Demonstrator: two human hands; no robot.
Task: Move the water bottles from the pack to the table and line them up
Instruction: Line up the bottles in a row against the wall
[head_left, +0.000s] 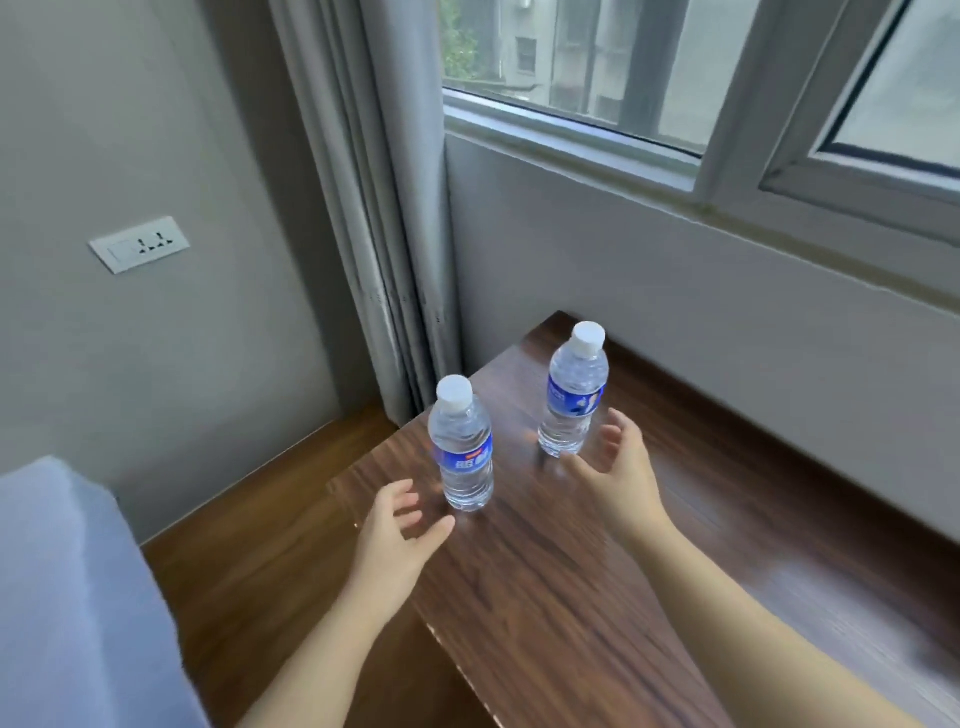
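Two water bottles stand upright on the dark wooden table (571, 597), well apart. The nearer bottle (464, 452) is just beyond the left hand (397, 530), whose fingers are spread, holding nothing. The farther bottle (573, 395) stands just left of the right hand (621, 467), likewise open-fingered and holding nothing. Behind them hangs a grey curtain (374, 208).

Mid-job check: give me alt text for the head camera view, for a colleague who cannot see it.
Two capped water bottles stand upright and apart on a dark wooden table, the nearer bottle left of the farther bottle. The left hand and right hand are open beside them, holding nothing. Behind are a grey curtain, a window and a wall socket.
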